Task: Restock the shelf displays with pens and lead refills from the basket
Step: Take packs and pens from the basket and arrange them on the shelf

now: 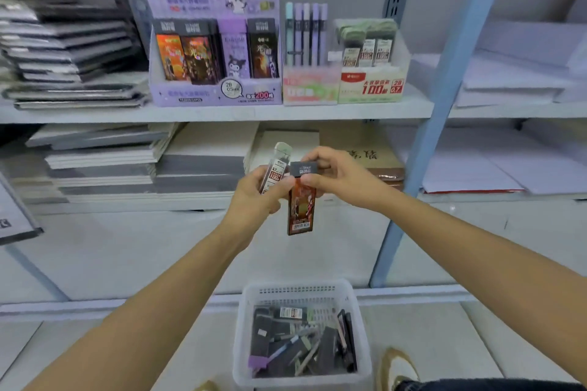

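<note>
Head view: the left hand (254, 197) grips a clear lead tube (278, 167); the right hand (336, 178) pinches the black top of a red case (300, 209). The basket (251, 298) sits below them.

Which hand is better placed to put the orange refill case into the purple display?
Probably the right hand: it pinches the orange refill case at its top; the left hand holds a clear tube.
</note>
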The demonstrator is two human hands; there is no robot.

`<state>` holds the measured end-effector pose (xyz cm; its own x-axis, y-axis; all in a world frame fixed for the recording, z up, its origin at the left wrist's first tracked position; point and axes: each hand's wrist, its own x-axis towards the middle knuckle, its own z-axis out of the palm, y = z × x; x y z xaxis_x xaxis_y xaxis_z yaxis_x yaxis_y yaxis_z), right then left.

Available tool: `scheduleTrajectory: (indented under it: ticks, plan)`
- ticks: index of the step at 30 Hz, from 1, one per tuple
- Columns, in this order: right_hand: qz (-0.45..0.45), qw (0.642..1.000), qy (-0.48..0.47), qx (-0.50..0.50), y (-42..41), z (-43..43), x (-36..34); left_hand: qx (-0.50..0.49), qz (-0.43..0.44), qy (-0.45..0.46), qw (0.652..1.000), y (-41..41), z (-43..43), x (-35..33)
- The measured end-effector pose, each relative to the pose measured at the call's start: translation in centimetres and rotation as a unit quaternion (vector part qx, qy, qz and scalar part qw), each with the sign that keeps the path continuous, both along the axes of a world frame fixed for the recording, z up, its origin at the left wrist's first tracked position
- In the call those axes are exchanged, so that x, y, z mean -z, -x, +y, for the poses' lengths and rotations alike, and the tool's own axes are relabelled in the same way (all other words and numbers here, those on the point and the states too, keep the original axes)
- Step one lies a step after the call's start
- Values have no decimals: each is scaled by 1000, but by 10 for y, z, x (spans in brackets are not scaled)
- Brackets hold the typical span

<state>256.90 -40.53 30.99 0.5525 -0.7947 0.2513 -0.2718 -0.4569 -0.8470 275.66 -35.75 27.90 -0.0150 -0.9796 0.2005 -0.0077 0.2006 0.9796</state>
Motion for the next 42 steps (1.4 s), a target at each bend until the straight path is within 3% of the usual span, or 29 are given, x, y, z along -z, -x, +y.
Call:
scheduleTrajectory:
  ticks: [4, 9, 16, 25, 30, 39, 42]
  plan:
    - [-41, 997, 58, 31, 11, -5, -66, -25, 35, 60, 997, -2, -9, -51]
    - [-72, 986, 130, 76, 6, -19, -134, -81, 11, 131, 988, -14, -17, -96]
    - [-104, 960, 214, 146, -31, -46, -187, -134, 12, 136, 982, -49, -31, -121]
    - [104, 935, 284, 183, -82, -87, -187, -110, -17, 84, 990, -77, -51, -118]
    - [184, 921, 307, 152, -90, -101, -187, -100, -22, 98, 990, -83, -56, -112]
    - [193, 924, 298, 143, -90, -109, -192, -112, -20, 89, 990, -85, -60, -110]
    - [165, 941, 264, 134, -89, -110, -192, -111, -27, 86, 990, -86, -59, -111]
